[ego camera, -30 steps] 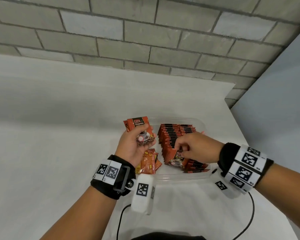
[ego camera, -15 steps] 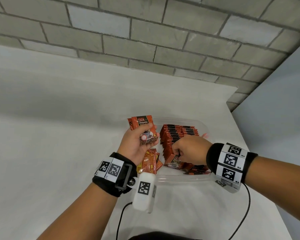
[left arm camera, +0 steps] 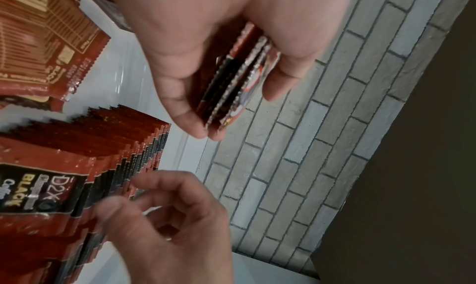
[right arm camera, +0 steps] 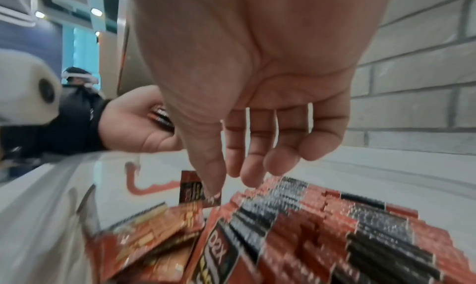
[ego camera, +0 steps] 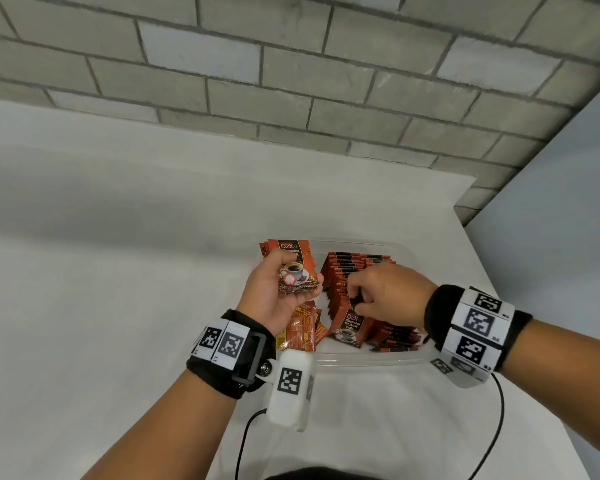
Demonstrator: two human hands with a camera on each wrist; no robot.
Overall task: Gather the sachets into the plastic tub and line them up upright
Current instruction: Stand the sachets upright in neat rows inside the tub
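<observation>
A clear plastic tub (ego camera: pixel 361 359) sits on the white table. Two rows of red-and-black sachets (ego camera: pixel 343 271) stand upright in it, and the front one leans toward me. Several loose sachets (ego camera: pixel 300 332) lie flat in the tub's left part. Over that left part my left hand (ego camera: pixel 269 285) grips a small stack of sachets (ego camera: pixel 297 271), thumb across its face; the left wrist view shows the stack (left arm camera: pixel 231 89) edge-on. My right hand (ego camera: pixel 357 299) hovers over the nearer row (right arm camera: pixel 335 217) with fingers loosely bent, holding nothing, its thumb tip (right arm camera: pixel 213 188) at the sachet tops.
A grey brick wall (ego camera: pixel 291 81) runs behind the table. The table's right edge (ego camera: pixel 520 323) lies a short way beyond the tub. Two black cables (ego camera: pixel 496 427) trail near my wrists. A person (right arm camera: pixel 77 78) in a headset stands far off.
My right hand let go of the front sachet and its fingers have shifted onto the tops of the row. My left hand stays put with its stack.
</observation>
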